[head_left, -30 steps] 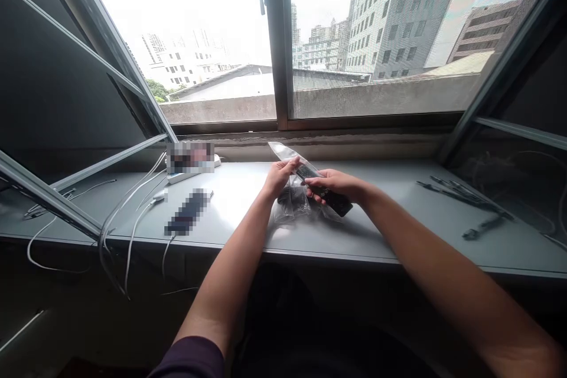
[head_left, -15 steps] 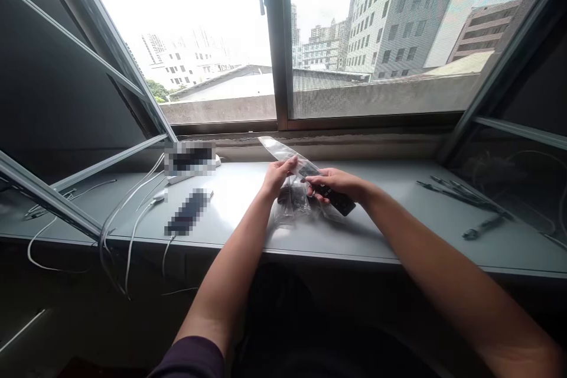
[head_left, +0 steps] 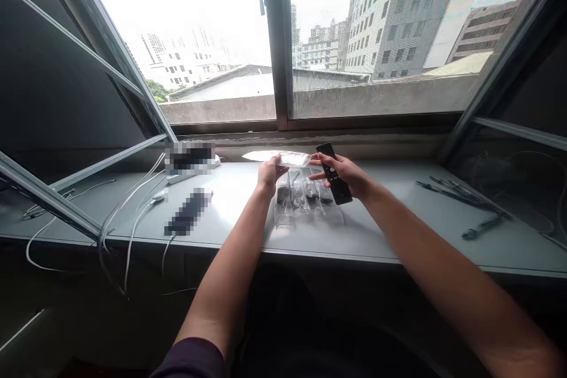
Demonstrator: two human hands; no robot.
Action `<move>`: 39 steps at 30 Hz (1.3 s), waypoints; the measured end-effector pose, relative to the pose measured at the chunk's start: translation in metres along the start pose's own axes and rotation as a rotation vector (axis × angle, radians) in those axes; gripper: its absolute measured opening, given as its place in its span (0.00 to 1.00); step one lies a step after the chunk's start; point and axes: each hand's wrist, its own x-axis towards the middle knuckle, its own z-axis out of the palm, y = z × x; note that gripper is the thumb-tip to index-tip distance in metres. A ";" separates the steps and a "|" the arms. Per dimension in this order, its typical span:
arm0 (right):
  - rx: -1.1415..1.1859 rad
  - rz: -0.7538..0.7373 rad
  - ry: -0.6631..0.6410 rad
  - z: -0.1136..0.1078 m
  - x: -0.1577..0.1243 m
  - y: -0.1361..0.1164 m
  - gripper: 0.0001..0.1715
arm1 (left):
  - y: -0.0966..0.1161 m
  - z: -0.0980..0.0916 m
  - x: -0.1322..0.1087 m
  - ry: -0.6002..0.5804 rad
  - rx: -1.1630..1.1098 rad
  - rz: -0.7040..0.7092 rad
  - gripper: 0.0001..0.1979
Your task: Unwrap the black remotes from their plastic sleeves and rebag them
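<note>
My left hand (head_left: 269,174) pinches a clear plastic sleeve (head_left: 292,158), which lies roughly level above the table and catches the light. In my right hand (head_left: 348,174) is a black remote control (head_left: 334,176), out of the sleeve, tilted with its buttons facing up. Some fingers of that hand reach toward the sleeve's right end; whether they touch it I cannot tell. Below both hands, on the table, lie several clear plastic packs (head_left: 303,198) with dark things inside, partly hidden by glare.
The white table (head_left: 381,236) runs along a window. To the left are a blurred-out phone-like device (head_left: 188,212), a white power strip (head_left: 195,172) and white cables (head_left: 133,212). On the right lie several thin dark rods (head_left: 456,192) and a grey tool-like piece (head_left: 482,228).
The remote control has come out of the sleeve and turned more upright in my right hand. My left hand has moved slightly left with the sleeve, which now lies flatter.
</note>
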 end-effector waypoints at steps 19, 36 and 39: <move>-0.163 0.143 -0.337 0.003 -0.015 -0.009 0.31 | 0.003 0.003 -0.016 -0.444 0.135 -0.151 0.18; -0.375 0.274 -0.601 0.010 -0.024 -0.012 0.43 | 0.009 -0.003 -0.002 -0.173 -0.201 -0.170 0.18; -0.379 0.284 -0.593 0.010 -0.022 -0.008 0.43 | 0.008 0.000 -0.005 -0.188 -0.222 -0.174 0.17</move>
